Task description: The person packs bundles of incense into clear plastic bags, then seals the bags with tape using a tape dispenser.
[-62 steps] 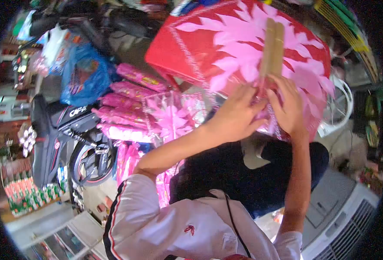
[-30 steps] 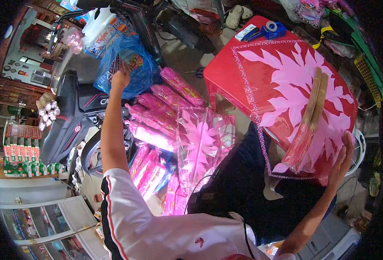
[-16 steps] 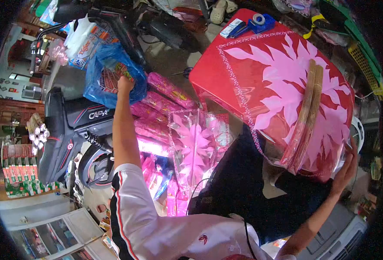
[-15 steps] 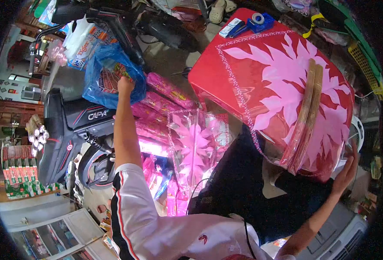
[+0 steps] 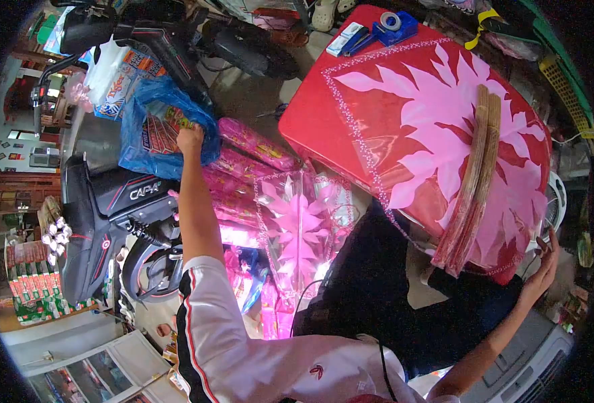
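Observation:
My left hand [image 5: 191, 139] reaches into a blue plastic bag [image 5: 132, 127]. Its fingers are curled closed beside the red, green and yellow packets [image 5: 161, 132] inside; what they grip, if anything, is hidden. At the right, my right hand [image 5: 542, 274] hangs open beside the edge of a red table [image 5: 317, 101], fingers stretched, near a white round frame [image 5: 557, 201]. On the table lies a clear plastic sleeve with a pink leaf print [image 5: 418, 127]. Two bundles of thin brown sticks with red ends [image 5: 475, 174] rest across that print.
A blue tape dispenser [image 5: 394, 30] and a small box [image 5: 348, 39] sit at the table's far corner. Pink wrapped packs [image 5: 253, 144] and another printed sleeve [image 5: 297, 235] lie left of the table. A black motorbike [image 5: 125, 195] stands at the left.
The view has shifted slightly, so the table appears a little further left. My left hand stays in the blue bag, fingers closed. My right hand remains by the table edge.

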Demonstrator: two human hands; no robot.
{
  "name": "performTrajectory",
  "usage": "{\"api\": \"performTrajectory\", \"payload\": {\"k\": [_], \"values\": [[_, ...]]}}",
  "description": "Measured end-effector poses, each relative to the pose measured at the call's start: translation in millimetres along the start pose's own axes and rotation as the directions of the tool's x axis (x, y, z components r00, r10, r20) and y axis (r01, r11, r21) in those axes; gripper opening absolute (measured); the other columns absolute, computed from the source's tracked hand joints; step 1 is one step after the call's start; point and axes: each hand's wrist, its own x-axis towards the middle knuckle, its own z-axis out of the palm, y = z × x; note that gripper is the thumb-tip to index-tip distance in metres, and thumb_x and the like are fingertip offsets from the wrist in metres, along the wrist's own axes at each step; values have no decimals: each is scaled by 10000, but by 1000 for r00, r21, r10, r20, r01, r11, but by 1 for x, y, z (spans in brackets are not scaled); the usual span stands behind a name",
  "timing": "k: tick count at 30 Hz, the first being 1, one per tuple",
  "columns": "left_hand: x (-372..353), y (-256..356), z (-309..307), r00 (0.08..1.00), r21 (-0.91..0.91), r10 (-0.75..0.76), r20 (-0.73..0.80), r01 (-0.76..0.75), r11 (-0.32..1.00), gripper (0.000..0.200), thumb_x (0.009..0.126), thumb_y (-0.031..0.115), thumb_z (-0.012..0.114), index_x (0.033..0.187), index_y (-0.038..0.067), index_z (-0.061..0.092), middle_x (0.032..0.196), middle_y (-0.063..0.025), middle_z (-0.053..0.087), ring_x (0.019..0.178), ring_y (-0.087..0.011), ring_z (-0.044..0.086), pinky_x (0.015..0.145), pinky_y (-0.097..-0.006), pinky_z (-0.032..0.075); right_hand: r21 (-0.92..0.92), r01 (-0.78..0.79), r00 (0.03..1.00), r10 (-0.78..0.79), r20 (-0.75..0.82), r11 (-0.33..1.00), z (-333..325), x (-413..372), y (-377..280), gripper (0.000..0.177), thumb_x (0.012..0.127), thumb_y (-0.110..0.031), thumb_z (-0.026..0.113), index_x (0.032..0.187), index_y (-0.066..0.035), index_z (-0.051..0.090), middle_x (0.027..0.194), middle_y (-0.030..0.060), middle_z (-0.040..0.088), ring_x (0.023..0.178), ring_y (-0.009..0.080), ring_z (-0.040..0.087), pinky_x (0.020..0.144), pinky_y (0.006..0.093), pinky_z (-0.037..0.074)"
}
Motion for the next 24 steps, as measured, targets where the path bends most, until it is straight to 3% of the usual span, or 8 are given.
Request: {"api": "performTrajectory", "payload": {"k": [7,9,11,13,16,19,24], "values": [[5,7,-4,997,74,-38,71,33,997,832,861,713,631,1064,-84,753,1106,-313,741,1047,-450,737,947,-509,576,19,-4,1000,4,13,1000,-1,-1,3,643,1139,-499,326,1490,-14,560,1501,111,585,1172,216,627,992,362,468],[33,-23,44,994,113,68,87,-77,991,880,838,739,644,1073,-104,737,1115,-305,743,1050,-445,739,946,-502,578,-4,-12,1000,12,-6,1000,0,-2,-1,640,1139,-496,331,1488,-13,563,1494,110,589,1169,214,623,995,363,464],[37,-28,56,994,138,61,89,-73,988,936,816,762,657,1094,-130,705,1113,-304,743,1055,-442,739,946,-493,581,-23,-17,1000,17,-17,1000,1,-3,0,640,1139,-496,334,1489,-12,562,1486,110,593,1167,213,620,1000,365,461],[13,3,24,996,148,-56,70,45,988,1003,793,784,670,1127,-162,658,1099,-310,742,1060,-442,738,947,-484,582,-36,-19,1000,18,-19,999,-1,-3,8,641,1138,-498,336,1494,-13,558,1477,110,596,1168,212,617,1006,367,458],[2,18,1,982,20,-187,-20,188,982,1105,772,811,672,1191,-205,555,1095,-335,726,1064,-454,733,949,-481,581,3,-2,1000,2,0,1000,-2,-4,8,645,1136,-506,343,1502,-17,551,1462,111,601,1161,211,619,1012,370,456],[-19,40,-43,951,-104,-298,-87,289,952,1129,765,822,674,1262,-178,506,1177,-361,689,1096,-480,711,943,-504,579,19,-5,1000,6,-30,1000,-1,-7,0,657,1134,-520,342,1503,-15,542,1460,112,602,1159,215,626,1010,368,461],[-46,39,-115,965,19,-185,-186,191,981,1048,760,801,699,1311,-74,537,1225,-354,633,1095,-509,682,940,-549,563,41,62,998,-62,5,997,-15,-6,29,629,1143,-494,332,1480,-10,550,1481,109,598,1142,210,647,963,362,483]]}}
